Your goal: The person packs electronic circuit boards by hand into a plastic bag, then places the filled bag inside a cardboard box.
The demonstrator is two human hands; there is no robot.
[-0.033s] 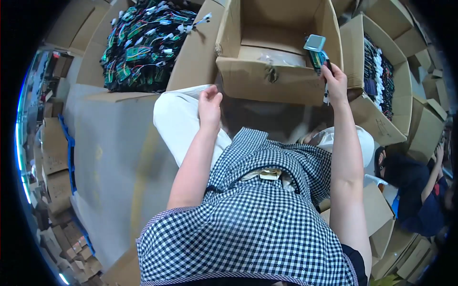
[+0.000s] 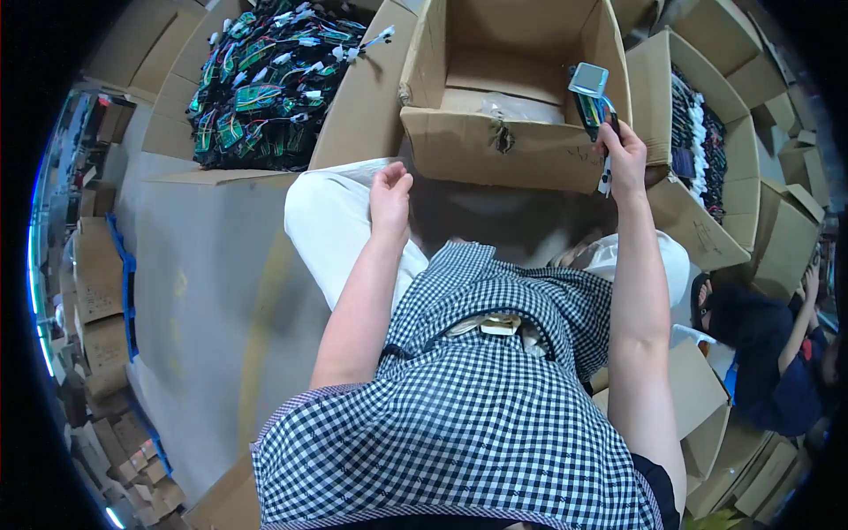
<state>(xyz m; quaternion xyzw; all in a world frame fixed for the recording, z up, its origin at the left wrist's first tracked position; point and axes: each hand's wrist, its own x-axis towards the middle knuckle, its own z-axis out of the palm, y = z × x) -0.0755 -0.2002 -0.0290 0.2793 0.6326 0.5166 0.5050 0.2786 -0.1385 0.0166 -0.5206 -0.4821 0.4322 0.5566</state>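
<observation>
My right hand (image 2: pixel 624 159) is closed on the wire bundle of a green circuit board (image 2: pixel 589 109). A small square grey display (image 2: pixel 588 80) is attached at the board's upper end, and white plugs (image 2: pixel 605 181) dangle below my fingers. This assembly is raised over the front right rim of an open cardboard box (image 2: pixel 495 146). Over my left knee, in white trousers, rests my left hand (image 2: pixel 390 190), its fingers loosely curled, the thumb apart, and nothing visible in it.
To the left, a carton (image 2: pixel 349 106) is heaped with wired circuit boards (image 2: pixel 265 84). A right-hand carton (image 2: pixel 738 168) holds rows of dark wired parts with white connectors (image 2: pixel 700 146). Clear plastic (image 2: pixel 521 108) lies inside the middle box. Another person (image 2: pixel 768 344) sits at the far right.
My right hand and the circuit board with its display have shifted very slightly to the right. My left hand stays by the knee.
</observation>
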